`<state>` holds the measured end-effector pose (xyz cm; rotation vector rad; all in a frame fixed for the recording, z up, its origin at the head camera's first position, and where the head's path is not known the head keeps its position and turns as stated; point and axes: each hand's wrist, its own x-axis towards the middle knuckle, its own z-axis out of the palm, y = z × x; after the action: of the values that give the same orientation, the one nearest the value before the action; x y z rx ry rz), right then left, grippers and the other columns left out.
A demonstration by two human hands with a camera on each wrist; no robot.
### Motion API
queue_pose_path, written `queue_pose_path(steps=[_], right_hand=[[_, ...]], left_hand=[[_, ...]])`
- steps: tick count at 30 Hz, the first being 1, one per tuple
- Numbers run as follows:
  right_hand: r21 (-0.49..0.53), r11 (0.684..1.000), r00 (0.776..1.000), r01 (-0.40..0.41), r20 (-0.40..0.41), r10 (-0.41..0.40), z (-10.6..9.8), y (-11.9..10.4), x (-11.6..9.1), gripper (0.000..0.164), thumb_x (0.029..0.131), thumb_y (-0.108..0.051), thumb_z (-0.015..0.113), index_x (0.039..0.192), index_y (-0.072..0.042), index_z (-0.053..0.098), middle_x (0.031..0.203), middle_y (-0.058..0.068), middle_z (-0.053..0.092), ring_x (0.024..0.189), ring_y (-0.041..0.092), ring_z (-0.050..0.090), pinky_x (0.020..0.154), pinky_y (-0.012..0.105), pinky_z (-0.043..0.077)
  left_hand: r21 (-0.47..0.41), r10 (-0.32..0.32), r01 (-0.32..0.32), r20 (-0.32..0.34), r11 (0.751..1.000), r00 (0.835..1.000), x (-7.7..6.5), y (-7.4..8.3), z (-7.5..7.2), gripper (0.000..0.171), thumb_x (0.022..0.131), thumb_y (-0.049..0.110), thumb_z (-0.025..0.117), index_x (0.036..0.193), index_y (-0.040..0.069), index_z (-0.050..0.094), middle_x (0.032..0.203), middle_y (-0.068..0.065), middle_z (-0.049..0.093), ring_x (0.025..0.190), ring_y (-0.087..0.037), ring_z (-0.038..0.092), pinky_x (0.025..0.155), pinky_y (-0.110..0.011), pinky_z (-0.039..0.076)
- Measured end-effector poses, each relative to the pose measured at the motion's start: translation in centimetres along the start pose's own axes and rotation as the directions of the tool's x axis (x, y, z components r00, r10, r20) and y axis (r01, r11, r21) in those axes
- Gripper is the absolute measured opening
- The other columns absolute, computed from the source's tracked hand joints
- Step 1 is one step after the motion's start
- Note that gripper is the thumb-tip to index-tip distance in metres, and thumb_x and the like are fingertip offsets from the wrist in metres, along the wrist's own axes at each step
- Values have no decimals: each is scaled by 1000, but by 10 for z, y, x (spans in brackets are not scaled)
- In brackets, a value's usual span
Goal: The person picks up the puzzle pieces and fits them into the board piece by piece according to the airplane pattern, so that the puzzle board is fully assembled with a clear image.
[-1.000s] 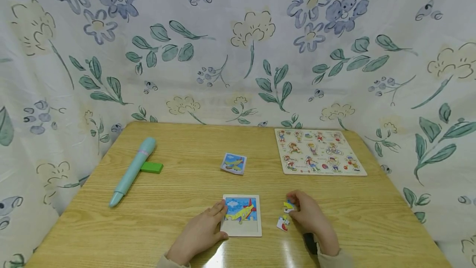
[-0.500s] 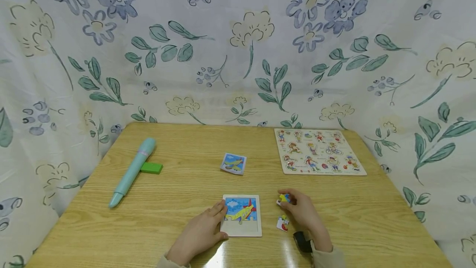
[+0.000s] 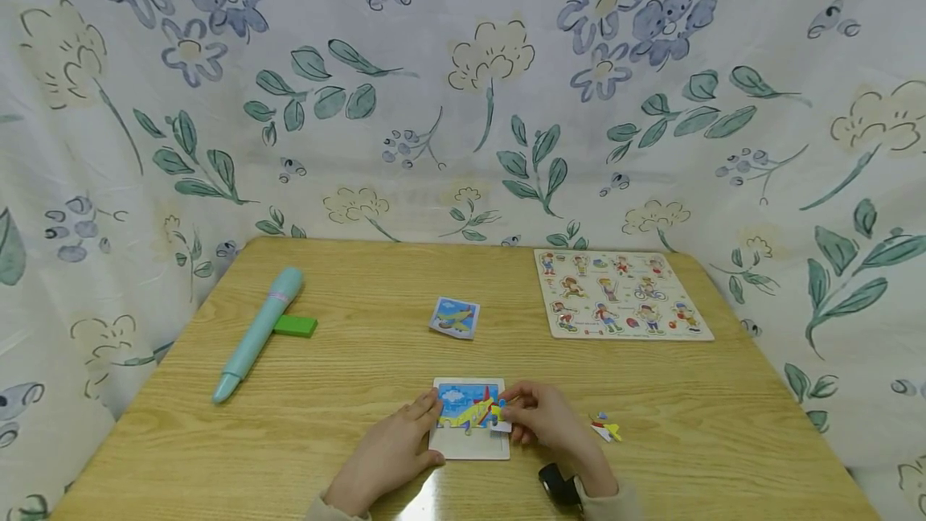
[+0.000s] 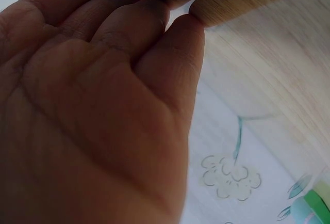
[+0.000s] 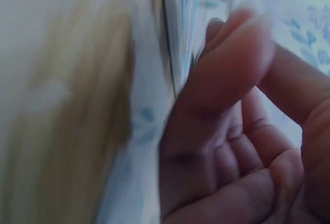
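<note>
A small jigsaw puzzle [image 3: 470, 445] in a white frame lies on the table, its upper part filled with a yellow and red plane on blue. My left hand [image 3: 394, 445] rests along the frame's left edge, fingers extended; the left wrist view shows its palm [image 4: 98, 105]. My right hand [image 3: 557, 420] pinches a puzzle piece [image 3: 497, 410] between thumb and fingers over the puzzle's right side. In the right wrist view the right hand [image 5: 221, 115] shows curled fingers, with the piece hard to make out. Right of this hand lie loose puzzle pieces [image 3: 606, 429], partly overlapping.
A folded picture card [image 3: 454, 318] of the plane lies behind the puzzle. At the back right sits a board of figures [image 3: 622, 296]. On the left a teal pen-shaped object [image 3: 259, 336] lies against a green block [image 3: 295, 326]. A floral curtain [image 3: 434, 143] hangs behind the table.
My right hand has picked up a puzzle piece and carried it left to the puzzle, uncovering loose pieces on the right. The left hand has stayed still.
</note>
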<state>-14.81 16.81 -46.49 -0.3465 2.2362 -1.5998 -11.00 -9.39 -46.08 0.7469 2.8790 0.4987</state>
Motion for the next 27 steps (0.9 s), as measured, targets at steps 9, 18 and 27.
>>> queue_pose_path(steps=[9, 18, 27], right_hand=[[-155, 988, 1000, 13, -9, -14, 15, 0, 3, 10, 87, -10, 70, 87, -1, 65, 70, 1, 59, 55, 6, 49, 46, 17, 41], [-297, 954, 998, 34, -32, -46, 21, -5, 0, 13, 83, -10, 74, 78, -6, 62, 67, -3, 56, 55, 3, 44, 48, 16, 36], [-317, 948, 998, 35, -33, -48, 23, -7, 0, 13, 82, -8, 74, 78, -7, 62, 67, -3, 55, 56, 5, 46, 49, 17, 37]], left_hand=[[-4, 0, 0, 1, 1000, 1000, 1, 0, 0, 77, 81, 42, 73, 139, -3, 49, 150, -17, 44, 132, -35, 50, 103, -49, 48], [-12, -8, 8, -3, 1000, 1000, 1, 0, 0, 77, 80, 41, 74, 139, -2, 49, 150, -16, 44, 132, -35, 49, 103, -50, 47], [-9, -4, 4, -12, 1000, 1000, 1, 0, 1, 77, 80, 41, 75, 138, -3, 50, 149, -17, 45, 132, -35, 50, 102, -50, 48]])
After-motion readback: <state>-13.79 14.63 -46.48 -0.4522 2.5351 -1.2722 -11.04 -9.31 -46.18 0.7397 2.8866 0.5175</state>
